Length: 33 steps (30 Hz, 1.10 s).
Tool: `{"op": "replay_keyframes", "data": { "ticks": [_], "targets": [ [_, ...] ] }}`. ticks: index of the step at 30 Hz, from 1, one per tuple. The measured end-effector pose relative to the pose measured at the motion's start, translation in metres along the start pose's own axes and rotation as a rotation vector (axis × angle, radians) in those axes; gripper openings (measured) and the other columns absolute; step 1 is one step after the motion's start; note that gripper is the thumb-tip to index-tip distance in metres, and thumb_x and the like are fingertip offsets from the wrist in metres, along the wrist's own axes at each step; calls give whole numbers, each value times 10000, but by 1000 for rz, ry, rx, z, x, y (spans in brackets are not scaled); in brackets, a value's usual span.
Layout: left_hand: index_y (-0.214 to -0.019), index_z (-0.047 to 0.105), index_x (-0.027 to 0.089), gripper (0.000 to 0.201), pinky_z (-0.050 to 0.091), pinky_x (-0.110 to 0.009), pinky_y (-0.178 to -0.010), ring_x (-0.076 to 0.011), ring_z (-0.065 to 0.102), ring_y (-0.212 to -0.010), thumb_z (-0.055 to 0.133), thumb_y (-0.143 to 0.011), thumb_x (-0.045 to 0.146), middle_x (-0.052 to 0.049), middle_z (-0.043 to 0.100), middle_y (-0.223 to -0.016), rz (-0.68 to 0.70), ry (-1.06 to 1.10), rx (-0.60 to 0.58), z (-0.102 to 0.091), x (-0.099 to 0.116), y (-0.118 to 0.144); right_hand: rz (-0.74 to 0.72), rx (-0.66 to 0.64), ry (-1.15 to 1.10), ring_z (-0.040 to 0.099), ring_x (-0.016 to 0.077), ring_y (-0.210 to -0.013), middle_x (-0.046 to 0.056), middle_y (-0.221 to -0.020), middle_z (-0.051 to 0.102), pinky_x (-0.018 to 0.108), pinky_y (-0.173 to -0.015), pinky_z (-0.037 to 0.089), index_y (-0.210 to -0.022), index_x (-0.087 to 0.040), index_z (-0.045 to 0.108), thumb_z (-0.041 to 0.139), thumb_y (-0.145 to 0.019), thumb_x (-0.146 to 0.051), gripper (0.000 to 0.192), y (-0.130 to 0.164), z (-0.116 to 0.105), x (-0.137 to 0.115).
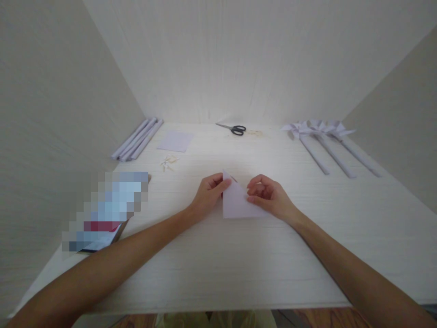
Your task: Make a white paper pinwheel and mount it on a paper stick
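A white sheet of paper folded into a triangle [235,202] lies on the pale wooden table [218,264] in front of me. My left hand [208,193] pinches the triangle's upper left edge near its tip. On the slanted right side, my right hand [269,196] presses down with bent fingers. Both hands touch the paper.
Black-handled scissors [235,129] lie at the back centre. Several rolled paper tubes [138,139] lie at the back left beside a flat paper square [175,140]. Three paper pinwheels on tubes [324,141] lie at the back right. Small pale pins [168,162] and a blurred booklet [105,214] sit on the left.
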<state>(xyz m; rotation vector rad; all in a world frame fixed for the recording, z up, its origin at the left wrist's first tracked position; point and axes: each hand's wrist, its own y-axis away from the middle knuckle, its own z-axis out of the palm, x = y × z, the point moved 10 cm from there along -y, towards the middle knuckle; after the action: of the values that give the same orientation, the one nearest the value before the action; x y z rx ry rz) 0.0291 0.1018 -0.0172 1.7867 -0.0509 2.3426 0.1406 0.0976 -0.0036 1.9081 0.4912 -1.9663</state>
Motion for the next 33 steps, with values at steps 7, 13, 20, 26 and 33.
{"op": "replay_keyframes", "data": {
  "ticks": [7,13,20,26,33],
  "targets": [
    [-925,624,186,291,338,-209,-529,-74,446,-550,554,-705,363,22,486,-587,-39,189,-153,18,5,5,-11,-25,28,415,42,-447,-52,-556,492,163,-391,270,-749,-164,509,604,-701,-233,128,1,2,-4],
    [-642,620,154,153,307,-202,-487,-58,415,-494,600,-661,305,24,521,-561,87,13,44,-7,8,-3,-57,18,128,382,52,-459,-53,-560,447,181,-406,272,-767,-174,502,586,-720,-251,123,4,-1,-3],
    [-488,479,150,277,229,-196,-408,-43,321,-396,565,-686,324,62,383,-408,128,-208,112,-16,13,-1,-55,-5,150,361,49,-440,-59,-530,417,174,-389,255,-722,-171,484,591,-714,-241,128,7,2,-8],
    [-423,348,150,371,144,-201,-383,-26,226,-377,594,-655,304,73,281,-397,0,-39,2,-4,2,0,5,-89,-98,410,54,-432,-51,-572,468,163,-372,294,-719,-183,452,635,-675,-227,194,7,1,-3],
    [-422,349,135,345,110,-170,-349,9,209,-337,622,-613,224,73,323,-428,-111,314,-137,17,-1,8,-10,-147,-234,432,45,-448,-56,-597,493,140,-374,314,-744,-184,448,647,-656,-161,219,6,5,-4]
  ]
}}
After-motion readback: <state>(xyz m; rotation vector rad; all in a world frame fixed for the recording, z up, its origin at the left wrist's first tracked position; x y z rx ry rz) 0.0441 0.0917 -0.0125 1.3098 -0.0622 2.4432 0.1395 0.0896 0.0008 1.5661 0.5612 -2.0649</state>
